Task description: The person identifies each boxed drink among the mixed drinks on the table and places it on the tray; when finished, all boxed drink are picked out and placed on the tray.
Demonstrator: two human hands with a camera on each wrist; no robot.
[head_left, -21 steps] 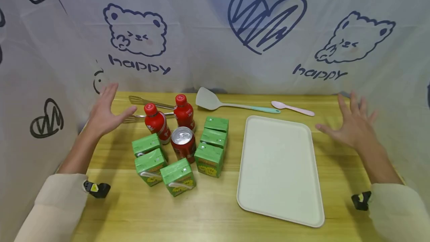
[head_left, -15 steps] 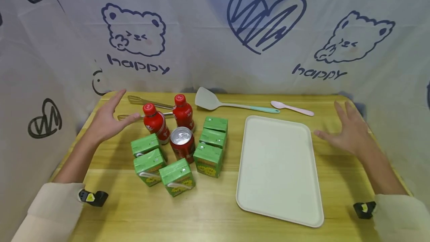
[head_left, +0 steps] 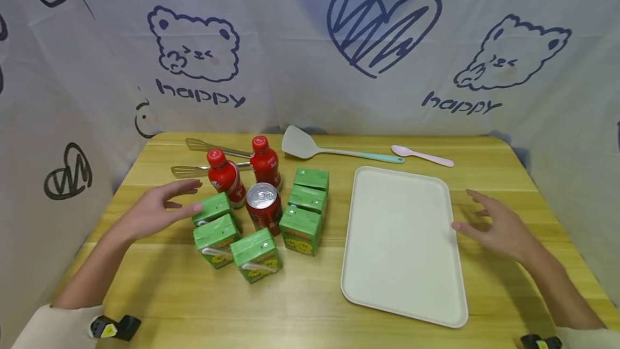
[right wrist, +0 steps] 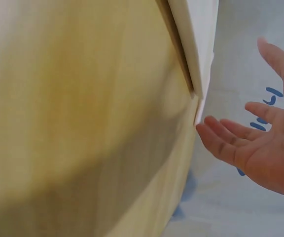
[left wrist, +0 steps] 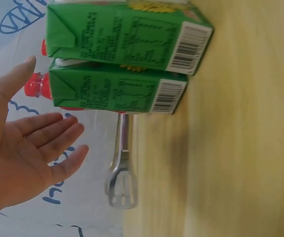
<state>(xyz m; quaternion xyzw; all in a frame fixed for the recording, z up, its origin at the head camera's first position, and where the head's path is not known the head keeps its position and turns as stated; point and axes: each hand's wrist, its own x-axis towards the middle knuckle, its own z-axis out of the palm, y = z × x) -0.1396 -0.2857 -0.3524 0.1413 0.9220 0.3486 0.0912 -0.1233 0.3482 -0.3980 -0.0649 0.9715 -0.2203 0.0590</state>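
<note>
In the head view my left hand (head_left: pixel 154 212) hovers beside the left green drink boxes (head_left: pixel 216 233), fingers loosely spread and holding nothing. The left wrist view shows the palm (left wrist: pixel 21 153) facing two green boxes (left wrist: pixel 117 89), apart from them. My right hand (head_left: pixel 506 230) is held above the table just right of the cream tray (head_left: pixel 402 246), empty. Its relaxed fingers show in the right wrist view, where the hand (right wrist: pixel 265 138) is near the tray's edge (right wrist: pixel 189 44). Two red bottles (head_left: pixel 226 179) and a red can (head_left: pixel 263 209) stand among the green boxes.
Three more green boxes (head_left: pixel 301 228) stand in a row left of the tray. Behind lie a spatula with a green handle (head_left: pixel 300 143), a pink spoon (head_left: pixel 421 155) and two metal utensils (head_left: pixel 186 172). A drawn-on white cloth (head_left: pixel 290 69) hangs behind the wooden table (head_left: pixel 290 316).
Both hands have come nearer to the table's front edge and lower; the left is now beside the green boxes, the right beside the tray. The objects have not moved.
</note>
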